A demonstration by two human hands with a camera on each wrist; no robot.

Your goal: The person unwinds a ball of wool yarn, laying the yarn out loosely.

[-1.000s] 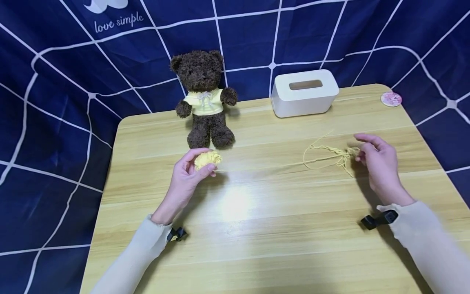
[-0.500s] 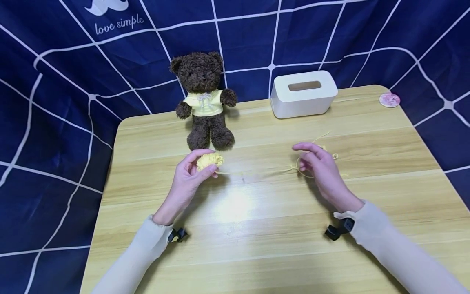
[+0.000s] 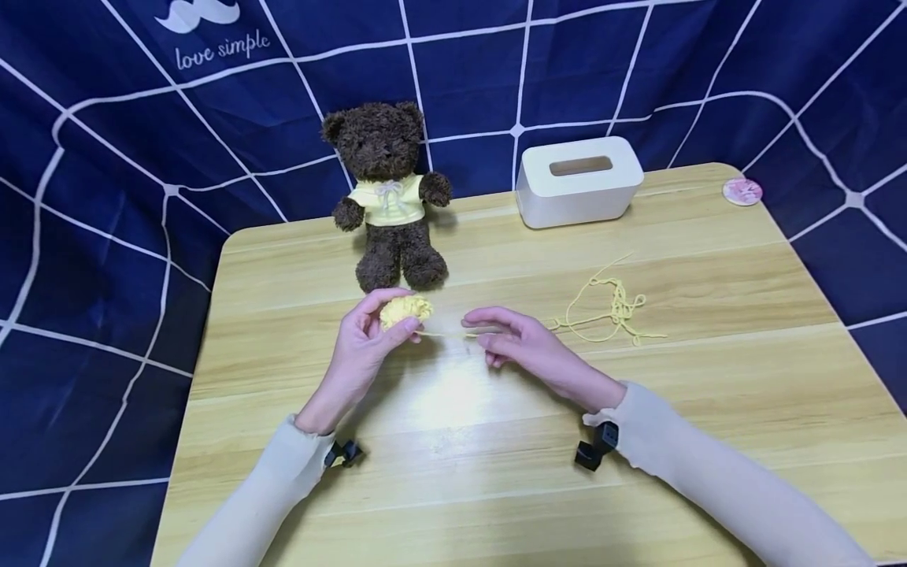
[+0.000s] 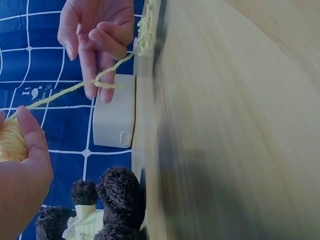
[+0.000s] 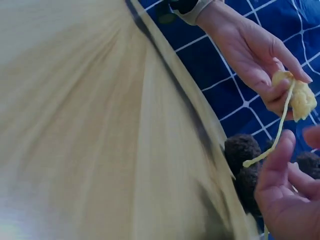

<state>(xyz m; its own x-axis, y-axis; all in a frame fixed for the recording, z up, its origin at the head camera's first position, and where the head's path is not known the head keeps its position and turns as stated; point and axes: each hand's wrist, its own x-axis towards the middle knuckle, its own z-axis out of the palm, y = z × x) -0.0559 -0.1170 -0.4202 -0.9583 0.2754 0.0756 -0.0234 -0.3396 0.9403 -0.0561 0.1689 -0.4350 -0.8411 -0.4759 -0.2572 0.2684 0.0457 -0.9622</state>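
My left hand [image 3: 354, 354] holds a small ball of yellow yarn [image 3: 405, 312] between thumb and fingers. From the ball a yarn strand [image 4: 55, 96] runs across to my right hand [image 3: 531, 352], which is a short way to the right. In the left wrist view the strand passes in front of the right hand's fingers [image 4: 89, 70], some of them extended. The right wrist view has the right thumb [image 5: 277, 160] beside the strand, apart from the finger at the frame's edge. Beyond the right hand, a loose yarn tangle [image 3: 620, 309] lies on the table.
A brown teddy bear [image 3: 388, 197] in a yellow shirt sits at the back of the wooden table [image 3: 439, 504]. Right of it stands a white tissue box [image 3: 577, 185]. A round pink coaster [image 3: 742, 191] lies at the far right corner. Blue grid cloth [image 3: 468, 87] hangs behind.
My right hand has moved left along the strand, from the tangle to near the ball. The tangle shifted slightly left and now lies behind that hand. My left hand keeps its hold.
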